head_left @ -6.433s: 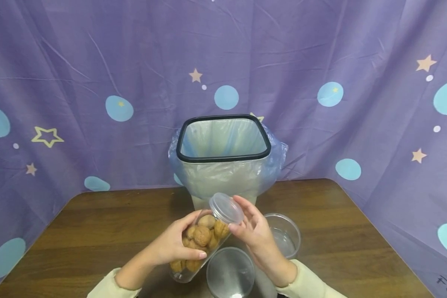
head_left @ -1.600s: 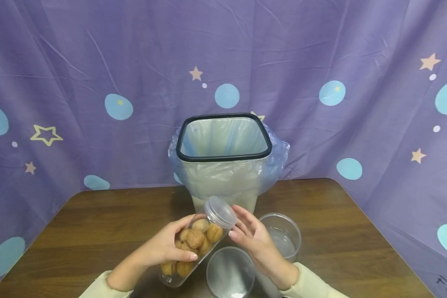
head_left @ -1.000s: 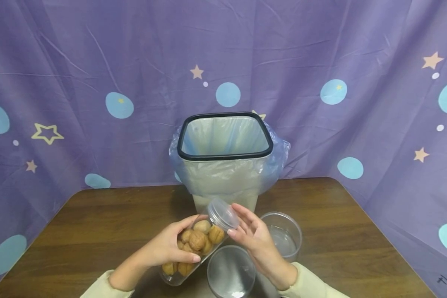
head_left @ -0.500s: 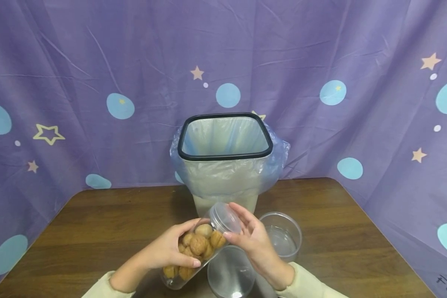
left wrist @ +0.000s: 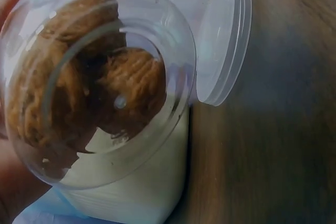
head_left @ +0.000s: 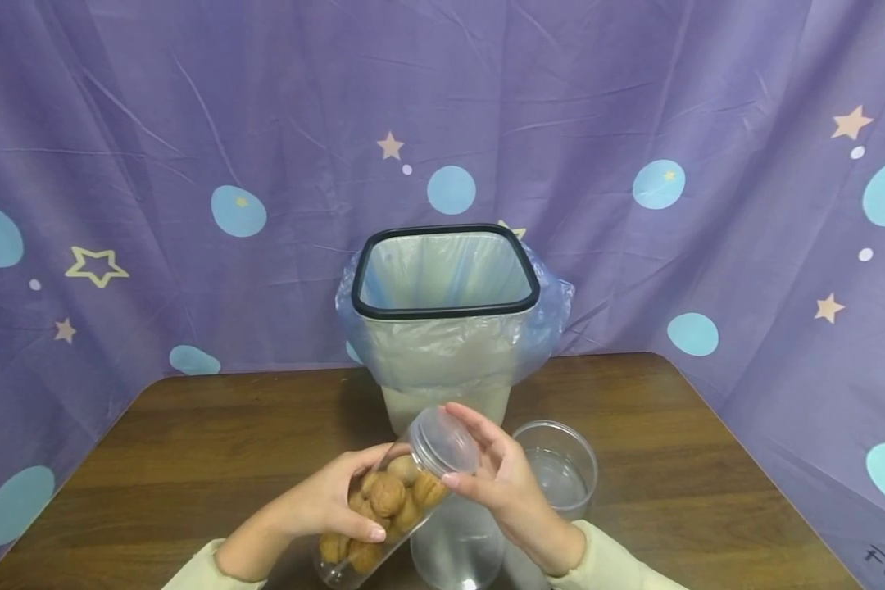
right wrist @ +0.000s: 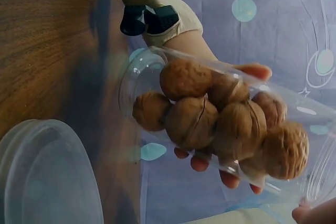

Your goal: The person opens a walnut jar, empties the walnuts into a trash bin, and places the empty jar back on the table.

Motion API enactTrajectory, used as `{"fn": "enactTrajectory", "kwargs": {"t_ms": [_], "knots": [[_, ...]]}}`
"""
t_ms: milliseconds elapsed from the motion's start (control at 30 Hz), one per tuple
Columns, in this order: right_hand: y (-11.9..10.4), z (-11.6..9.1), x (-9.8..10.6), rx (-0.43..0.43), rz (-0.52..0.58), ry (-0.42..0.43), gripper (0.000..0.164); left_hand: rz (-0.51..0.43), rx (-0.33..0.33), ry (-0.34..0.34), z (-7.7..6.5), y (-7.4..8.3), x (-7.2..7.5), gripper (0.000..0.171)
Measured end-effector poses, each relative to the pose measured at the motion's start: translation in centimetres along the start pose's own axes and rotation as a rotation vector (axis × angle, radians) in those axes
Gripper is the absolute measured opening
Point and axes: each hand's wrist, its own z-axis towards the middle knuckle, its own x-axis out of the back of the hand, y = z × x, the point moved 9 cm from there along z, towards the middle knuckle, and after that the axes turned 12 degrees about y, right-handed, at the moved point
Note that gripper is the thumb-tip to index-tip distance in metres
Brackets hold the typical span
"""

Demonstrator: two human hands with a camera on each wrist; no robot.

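Note:
In the head view my left hand (head_left: 335, 504) grips a clear plastic jar (head_left: 394, 545) round its side, thumb across the front. Several walnuts (head_left: 386, 495) fill most of it. The jar tilts, mouth up and to the right, and its base faces the left wrist camera. A translucent lid (head_left: 446, 442) sits at the mouth. My right hand (head_left: 505, 475) holds this lid by its edge, thumb at the lower side and fingers behind the top. In the right wrist view the walnuts (right wrist: 239, 129) show through the wall, with left fingertips beneath the jar.
Below the jar stands a round clear container (head_left: 457, 553) with a frosted lid (right wrist: 52, 177). A second clear round container (head_left: 560, 471), uncovered, is right of it. Behind stands a bin (head_left: 442, 352) with a black rim and bag liner on the wooden table (head_left: 214, 434), before a purple curtain.
The right fingers have moved further round the lid, and the thumb now lies at its lower edge. The jar has dropped slightly over the last half second. Bin and containers stay put.

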Motion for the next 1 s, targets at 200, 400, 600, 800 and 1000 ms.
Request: {"fn": "enactTrajectory", "kwargs": {"t_ms": [200, 400, 600, 800, 1000], "knots": [[-0.5, -0.1, -0.7, 0.029, 0.059, -0.072, 0.072, -0.143, -0.01, -0.075, -0.1, 0.3, -0.6, 0.078], [-1.0, -0.2, -1.2, 0.092, 0.109, -0.163, 0.07, -0.204, 0.004, -0.12, -0.4, 0.1, -0.9, 0.078], [-1.6, -0.4, -1.5, 0.142, 0.13, -0.205, 0.069, -0.234, -0.008, -0.144, -0.4, 0.2, -0.9, 0.078], [-1.9, -0.4, -1.3, 0.161, 0.131, -0.205, 0.07, -0.225, -0.031, -0.139, -0.4, 0.4, -0.8, 0.079], [-2.1, -0.3, -0.9, 0.19, 0.135, -0.198, 0.07, -0.184, -0.054, -0.099, -0.5, 0.5, -0.2, 0.079]]}}
